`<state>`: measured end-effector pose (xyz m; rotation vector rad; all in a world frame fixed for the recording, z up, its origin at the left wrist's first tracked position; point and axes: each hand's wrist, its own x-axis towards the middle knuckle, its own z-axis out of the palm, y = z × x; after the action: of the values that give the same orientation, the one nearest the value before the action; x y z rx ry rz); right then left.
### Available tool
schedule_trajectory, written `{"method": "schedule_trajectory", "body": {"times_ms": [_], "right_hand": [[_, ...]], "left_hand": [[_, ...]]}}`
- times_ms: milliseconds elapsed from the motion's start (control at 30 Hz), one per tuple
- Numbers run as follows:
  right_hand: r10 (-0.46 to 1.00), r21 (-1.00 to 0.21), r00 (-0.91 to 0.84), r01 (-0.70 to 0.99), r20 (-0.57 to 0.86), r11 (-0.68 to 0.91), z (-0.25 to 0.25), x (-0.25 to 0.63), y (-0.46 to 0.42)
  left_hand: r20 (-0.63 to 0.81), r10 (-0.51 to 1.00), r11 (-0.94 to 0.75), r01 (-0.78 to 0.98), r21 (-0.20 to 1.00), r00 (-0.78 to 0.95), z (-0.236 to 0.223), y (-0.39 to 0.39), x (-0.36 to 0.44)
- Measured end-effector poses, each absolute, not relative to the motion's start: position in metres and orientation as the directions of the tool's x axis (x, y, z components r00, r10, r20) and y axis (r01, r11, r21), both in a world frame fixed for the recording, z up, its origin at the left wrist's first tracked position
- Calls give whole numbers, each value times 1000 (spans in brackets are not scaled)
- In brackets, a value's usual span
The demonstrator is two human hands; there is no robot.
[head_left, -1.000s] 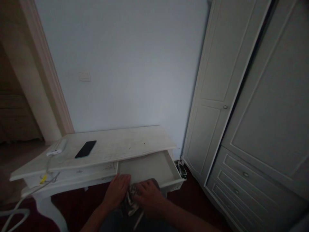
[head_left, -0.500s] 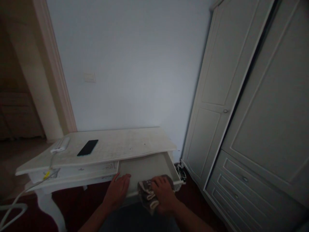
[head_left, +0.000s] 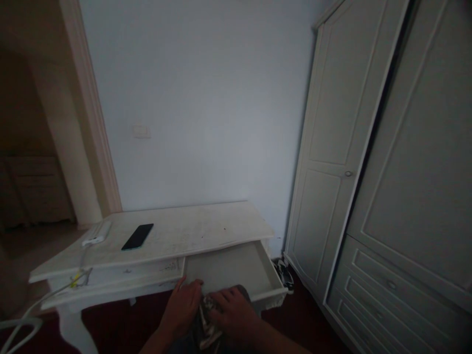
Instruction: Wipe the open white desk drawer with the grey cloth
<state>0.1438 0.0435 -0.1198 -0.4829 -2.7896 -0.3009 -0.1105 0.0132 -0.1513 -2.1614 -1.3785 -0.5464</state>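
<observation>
From the open drawer, we see the wall at twelve o'clock, a wardrobe at two and the worktop just behind. Our left hand rests at eight, on the drawer's front edge; our right hand, at six, lies bent over a patterned cloth at seven, hiding much of it. We cannot tell how tightly either hand grips. A black-and-white object at three is partly blocked and too dark to name; a phone lies at ten.
</observation>
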Motion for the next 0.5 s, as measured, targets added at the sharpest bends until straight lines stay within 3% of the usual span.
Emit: {"method": "schedule_trajectory", "body": {"times_ms": [233,500], "right_hand": [[389,82,-890,418,239,905,-111,158,58],[646,-122,-756,635,103,763,-91,238,80]], "left_hand": [[553,713,-311,902,-300,430,-154,13,-109],[590,675,-307,895,-322,444,-158,14,-110]]}}
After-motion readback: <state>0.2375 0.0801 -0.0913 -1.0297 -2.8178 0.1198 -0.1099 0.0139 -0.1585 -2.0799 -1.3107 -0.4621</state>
